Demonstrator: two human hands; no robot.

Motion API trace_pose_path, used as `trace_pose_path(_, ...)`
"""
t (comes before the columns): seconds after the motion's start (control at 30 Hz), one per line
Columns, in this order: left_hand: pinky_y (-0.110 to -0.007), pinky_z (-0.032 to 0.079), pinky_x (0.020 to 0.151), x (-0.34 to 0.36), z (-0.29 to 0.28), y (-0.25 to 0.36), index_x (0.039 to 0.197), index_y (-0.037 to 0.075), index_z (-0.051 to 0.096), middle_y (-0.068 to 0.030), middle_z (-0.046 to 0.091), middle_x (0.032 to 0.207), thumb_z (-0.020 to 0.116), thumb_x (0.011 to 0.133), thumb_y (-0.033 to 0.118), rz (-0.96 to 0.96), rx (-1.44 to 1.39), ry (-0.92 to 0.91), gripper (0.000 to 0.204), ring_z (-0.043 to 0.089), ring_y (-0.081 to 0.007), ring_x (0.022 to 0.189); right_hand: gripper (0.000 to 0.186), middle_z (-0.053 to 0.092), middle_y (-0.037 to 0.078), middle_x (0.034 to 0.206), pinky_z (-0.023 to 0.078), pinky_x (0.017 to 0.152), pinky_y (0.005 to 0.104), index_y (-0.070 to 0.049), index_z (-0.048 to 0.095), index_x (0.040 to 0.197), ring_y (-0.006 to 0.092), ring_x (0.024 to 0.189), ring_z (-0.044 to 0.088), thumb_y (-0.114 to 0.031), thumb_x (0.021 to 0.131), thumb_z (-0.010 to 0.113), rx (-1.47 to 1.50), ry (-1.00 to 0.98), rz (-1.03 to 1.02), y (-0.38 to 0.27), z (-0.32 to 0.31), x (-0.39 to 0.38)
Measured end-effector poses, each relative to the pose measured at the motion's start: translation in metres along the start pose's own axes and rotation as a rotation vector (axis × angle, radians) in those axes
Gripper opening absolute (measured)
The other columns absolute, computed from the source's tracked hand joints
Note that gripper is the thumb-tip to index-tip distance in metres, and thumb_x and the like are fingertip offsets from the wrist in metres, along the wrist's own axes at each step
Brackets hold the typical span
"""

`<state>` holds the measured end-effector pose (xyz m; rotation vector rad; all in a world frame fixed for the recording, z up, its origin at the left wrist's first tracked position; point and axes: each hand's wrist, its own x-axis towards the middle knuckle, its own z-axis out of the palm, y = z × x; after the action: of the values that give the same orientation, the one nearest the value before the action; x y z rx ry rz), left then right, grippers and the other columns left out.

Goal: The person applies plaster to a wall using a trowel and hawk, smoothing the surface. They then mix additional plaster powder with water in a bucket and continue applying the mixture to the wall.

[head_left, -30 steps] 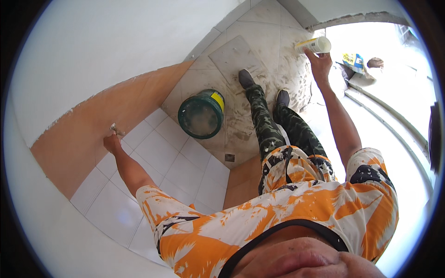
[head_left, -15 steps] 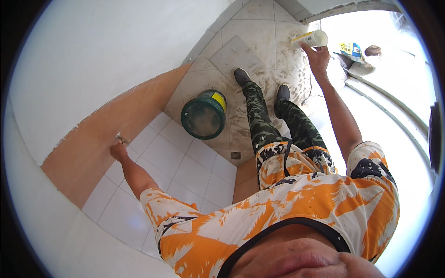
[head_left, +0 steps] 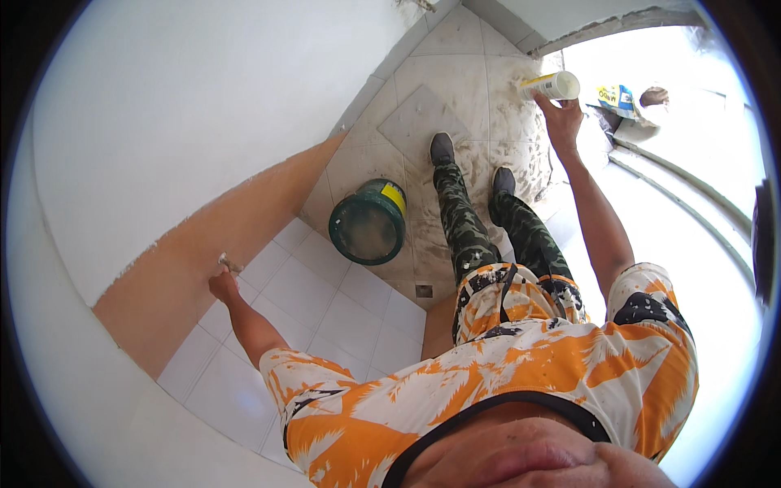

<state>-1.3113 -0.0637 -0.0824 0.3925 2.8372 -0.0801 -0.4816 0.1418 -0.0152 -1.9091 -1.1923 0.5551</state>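
Note:
My left hand [head_left: 222, 285] is closed on a small metal tap [head_left: 231, 263] at the tan wall strip. The fingers partly cover it, and its finer shape is too small to make out. On the far right my raised right hand [head_left: 561, 122] grips a white cylindrical container [head_left: 550, 85] with a yellow-marked label, tilted on its side. Its round pale end faces right. A dark green bucket [head_left: 368, 229] with a yellow label stands on the floor between my left arm and my legs. Cloudy liquid appears inside it.
White tiles [head_left: 313, 285] cover the left wall below the tan strip [head_left: 175, 276]. A loose square tile [head_left: 423, 118] lies on the dirty floor beyond my shoes. A small floor drain [head_left: 424, 290] lies near the bucket. A printed bag [head_left: 616, 99] sits by the bright doorway.
The whole view has shifted slightly, so the bucket, floor and wall appear lower and a little to the right. Both hands keep their holds.

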Motion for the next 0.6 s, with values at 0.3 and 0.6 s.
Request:
trace_pose_path(0.3, -0.053, 0.057, 0.064, -0.037, 0.018, -0.018, 0.095, -0.003, 0.074, -0.0215, 0.074, 0.096, 0.054, 0.099, 0.047, 0.043, 0.152, 0.167, 0.054, 0.073, -0.0402, 0.084, 0.050, 0.072, 0.014, 0.109, 0.053, 0.090, 0.0376, -0.002, 0.065, 0.119, 0.0231, 0.102, 0.069, -0.022, 0.078, 0.087, -0.091, 0.105, 0.040, 0.004, -0.023, -0.002)
trace_pose_path(0.6, -0.046, 0.045, 0.104, -0.475, 0.145, 0.272, 0.140, 0.005, 0.052, -0.0190, 0.057, 0.137, 0.079, 0.087, 0.022, 1.494, -0.543, -0.489, 0.061, 0.055, -0.0374, 0.125, 0.056, 0.069, 0.014, 0.112, 0.052, 0.092, 0.0430, -0.002, 0.066, 0.119, 0.0336, 0.107, 0.064, -0.015, 0.070, 0.090, -0.206, 0.052, -0.211, -0.004, -0.037, -0.006)
